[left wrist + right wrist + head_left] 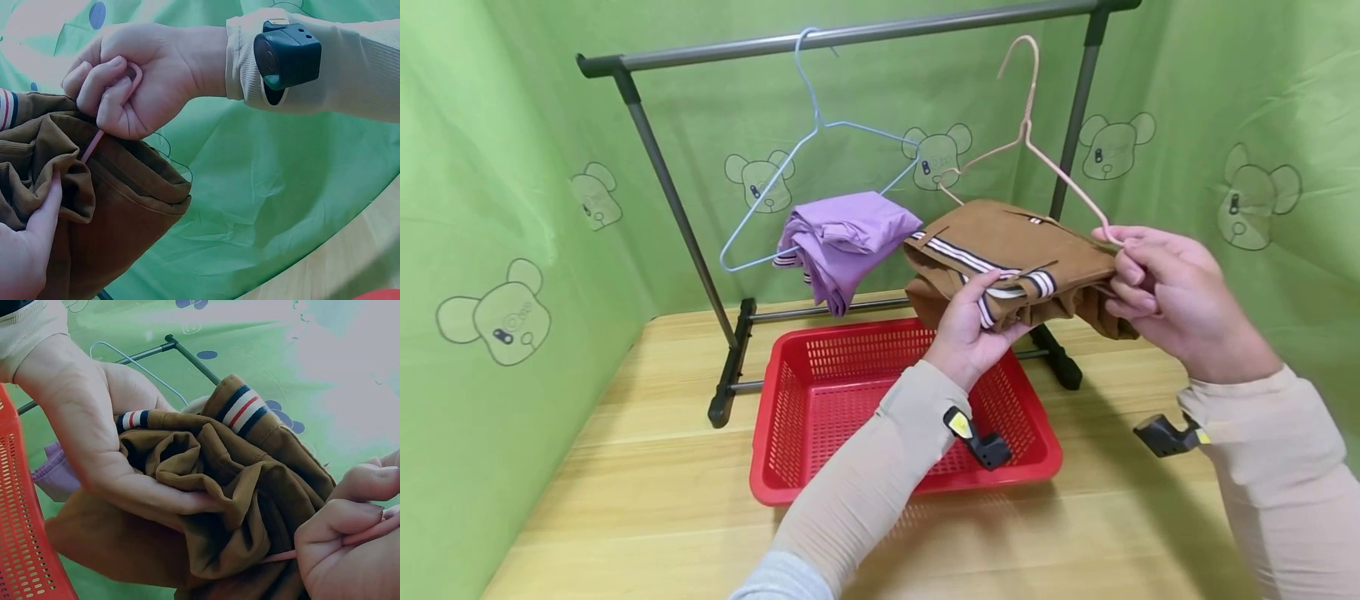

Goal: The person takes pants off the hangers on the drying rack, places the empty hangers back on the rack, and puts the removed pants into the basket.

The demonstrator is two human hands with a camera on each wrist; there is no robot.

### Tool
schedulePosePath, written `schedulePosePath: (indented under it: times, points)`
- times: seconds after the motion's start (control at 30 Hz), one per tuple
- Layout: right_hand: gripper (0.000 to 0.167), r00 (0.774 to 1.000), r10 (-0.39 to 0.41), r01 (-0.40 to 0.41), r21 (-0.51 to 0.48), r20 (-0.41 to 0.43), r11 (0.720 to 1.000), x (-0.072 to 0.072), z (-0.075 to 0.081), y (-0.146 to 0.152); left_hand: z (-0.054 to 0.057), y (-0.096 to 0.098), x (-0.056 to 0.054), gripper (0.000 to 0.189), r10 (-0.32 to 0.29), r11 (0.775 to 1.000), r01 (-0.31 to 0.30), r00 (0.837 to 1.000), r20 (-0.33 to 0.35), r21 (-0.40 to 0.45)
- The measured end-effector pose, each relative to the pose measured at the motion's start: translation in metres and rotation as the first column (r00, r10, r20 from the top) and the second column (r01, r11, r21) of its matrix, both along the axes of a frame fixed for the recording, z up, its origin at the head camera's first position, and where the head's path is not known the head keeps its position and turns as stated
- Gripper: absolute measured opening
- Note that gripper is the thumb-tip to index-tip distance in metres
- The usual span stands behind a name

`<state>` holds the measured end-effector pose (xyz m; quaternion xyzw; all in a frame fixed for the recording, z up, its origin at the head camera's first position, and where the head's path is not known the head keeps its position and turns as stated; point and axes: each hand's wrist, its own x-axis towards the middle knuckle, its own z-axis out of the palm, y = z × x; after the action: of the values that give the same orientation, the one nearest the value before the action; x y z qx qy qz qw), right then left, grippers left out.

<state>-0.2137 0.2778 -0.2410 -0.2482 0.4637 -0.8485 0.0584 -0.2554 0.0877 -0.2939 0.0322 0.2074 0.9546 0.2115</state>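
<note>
A brown garment (1000, 237) with navy, white and red striped trim is bunched over the lower part of a pink wire hanger (1067, 179). My left hand (973, 333) grips the garment at its near striped edge, thumb on top and fingers under the folds. At the hanger's right corner, my right hand (1172, 296) pinches the pink wire with curled fingers, beside the garment's right end. The hanger's hook stands just below the rail, apart from it. In the right wrist view, gathered brown cloth (212, 469) lies over the left fingers.
A blue hanger (767, 196) hangs on the metal rack's rail (895, 32) with a folded purple garment (850, 229) on its lower bar. Beneath stands a red perforated basket (778, 408) on the wooden surface (625, 483). Green sheeting (467, 208) with bear drawings surrounds the rack.
</note>
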Motion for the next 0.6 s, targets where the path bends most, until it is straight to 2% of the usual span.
schedulePosePath:
  times: [0.23, 0.6]
  points:
    - [0.036, 1.000, 0.024, -0.025, -0.044, -0.017, 0.999, 0.0012, -0.0031, 0.0018, 0.0011, 0.0011, 0.0015, 0.009, 0.016, 0.999, -0.017, 0.998, -0.054, -0.030]
    - [0.035, 1.000, -0.009, 0.009, -0.026, 0.003, 1.000, 0.0054, -0.0069, 0.0044, 0.0003, 0.0027, 0.0014, 0.008, 0.023, 1.000, -0.023, 0.999, -0.036, 0.000]
